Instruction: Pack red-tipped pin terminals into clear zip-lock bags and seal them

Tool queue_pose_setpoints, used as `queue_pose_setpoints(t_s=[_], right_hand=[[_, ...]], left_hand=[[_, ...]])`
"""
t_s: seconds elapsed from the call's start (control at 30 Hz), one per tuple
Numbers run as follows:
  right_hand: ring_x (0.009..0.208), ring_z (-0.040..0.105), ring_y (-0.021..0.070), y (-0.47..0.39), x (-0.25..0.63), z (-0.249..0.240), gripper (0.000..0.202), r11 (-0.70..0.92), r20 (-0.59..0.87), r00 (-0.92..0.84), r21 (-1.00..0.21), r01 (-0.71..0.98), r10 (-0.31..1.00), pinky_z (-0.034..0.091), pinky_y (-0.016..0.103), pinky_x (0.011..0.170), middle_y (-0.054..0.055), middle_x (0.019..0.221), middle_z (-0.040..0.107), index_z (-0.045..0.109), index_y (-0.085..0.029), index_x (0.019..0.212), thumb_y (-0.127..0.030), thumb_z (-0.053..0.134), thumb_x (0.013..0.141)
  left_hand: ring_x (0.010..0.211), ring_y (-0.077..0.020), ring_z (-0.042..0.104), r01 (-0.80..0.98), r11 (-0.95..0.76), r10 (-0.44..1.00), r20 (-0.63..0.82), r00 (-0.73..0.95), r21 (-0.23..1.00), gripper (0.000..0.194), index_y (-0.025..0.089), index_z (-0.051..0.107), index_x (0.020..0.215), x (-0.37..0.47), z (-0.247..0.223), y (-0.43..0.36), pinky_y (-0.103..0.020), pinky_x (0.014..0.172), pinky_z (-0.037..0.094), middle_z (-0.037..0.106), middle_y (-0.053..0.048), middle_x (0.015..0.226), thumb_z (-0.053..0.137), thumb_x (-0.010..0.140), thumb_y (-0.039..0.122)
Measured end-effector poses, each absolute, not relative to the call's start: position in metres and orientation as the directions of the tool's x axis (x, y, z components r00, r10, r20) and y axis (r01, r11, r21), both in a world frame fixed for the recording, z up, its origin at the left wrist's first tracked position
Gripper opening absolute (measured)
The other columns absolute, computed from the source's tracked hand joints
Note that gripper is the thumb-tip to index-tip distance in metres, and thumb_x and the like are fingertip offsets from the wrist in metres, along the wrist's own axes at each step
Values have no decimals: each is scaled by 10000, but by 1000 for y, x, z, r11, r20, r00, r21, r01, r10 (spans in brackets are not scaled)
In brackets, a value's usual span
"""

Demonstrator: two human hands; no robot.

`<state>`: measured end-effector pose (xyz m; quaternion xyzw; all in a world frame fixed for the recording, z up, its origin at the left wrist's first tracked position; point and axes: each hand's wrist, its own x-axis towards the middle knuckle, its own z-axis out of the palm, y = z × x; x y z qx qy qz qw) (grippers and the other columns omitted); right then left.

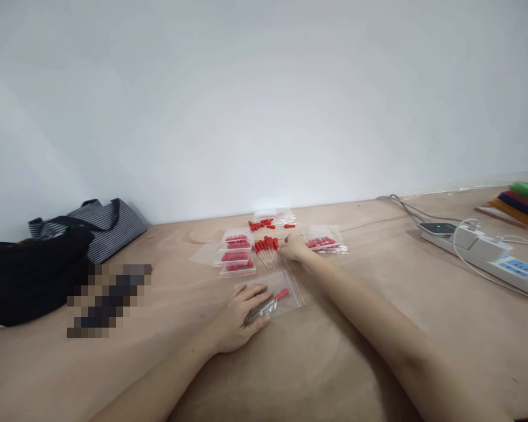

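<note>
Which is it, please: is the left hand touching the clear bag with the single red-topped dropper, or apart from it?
Touching. The head view shows the left hand resting on the clear bag, its fingers lying over the plastic.

Left hand (242, 310): bare, with slender, separate fingers and a shorter thumb; nails too small to make out clearly.
Left wrist (215, 335): bare and smooth, narrower than the arm behind it.
Left forearm (171, 372): uncovered as far as it shows, broadening evenly toward the lower picture edge.
Marking: one small dark spot (192, 350) on the left forearm, near the wrist.
Right hand (294, 247): bare, small and rounded in outline; finger detail blurred.
Right forearm (356, 293): uncovered, long and slim, thickening away from the wrist.
Right elbow (416, 357): bare, with faint creases and soft shading.
</note>
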<state>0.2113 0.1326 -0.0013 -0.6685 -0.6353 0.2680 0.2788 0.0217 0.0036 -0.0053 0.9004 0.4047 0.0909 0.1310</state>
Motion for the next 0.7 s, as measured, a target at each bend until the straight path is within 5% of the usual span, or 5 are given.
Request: queue_pose_setpoints(t_s=[0.2, 0.3, 0.4, 0.7], right_hand=[[664, 581, 196, 130, 213, 4, 402, -41, -33, 24, -731, 681, 999, 417, 258, 557, 95, 728, 615, 505, -102, 1017, -135, 568, 621], [650, 560, 138, 109, 232, 5, 594, 85, 100, -10, -784, 615, 995, 428, 234, 588, 32, 744, 577, 268, -107, 1236, -172, 496, 692], [479, 500, 99, 81, 255, -4, 713, 283, 276, -72, -893, 349, 959, 422, 237, 502, -55, 649, 486, 69, -171, 1305, -187, 448, 701], [449, 521, 110, 53, 267, -31, 587, 144, 138, 125, -989, -38, 982, 443, 246, 440, -96, 564, 446, 185, -215, 1178, -226, 481, 671]], left_hand=[[1223, -229, 319, 707, -628, 756, 39, 654, 326, 432, 219, 417, 1244, 21, -5, 4, -458, 1022, 188, 388, -68, 1323, 451, 838, 362], [1224, -235, 317, 709, -620, 760, 34, 649, 337, 434, 224, 424, 1240, 21, -4, 4, -458, 1020, 191, 390, -64, 1322, 462, 833, 369], [1227, -234, 310, 710, -617, 761, 26, 648, 341, 433, 219, 430, 1236, 23, -3, 4, -456, 1019, 192, 388, -66, 1323, 470, 829, 360], [1223, -237, 318, 718, -609, 766, 17, 642, 337, 426, 231, 443, 1226, 24, 0, 4, -451, 1015, 204, 387, -62, 1326, 477, 824, 367]])
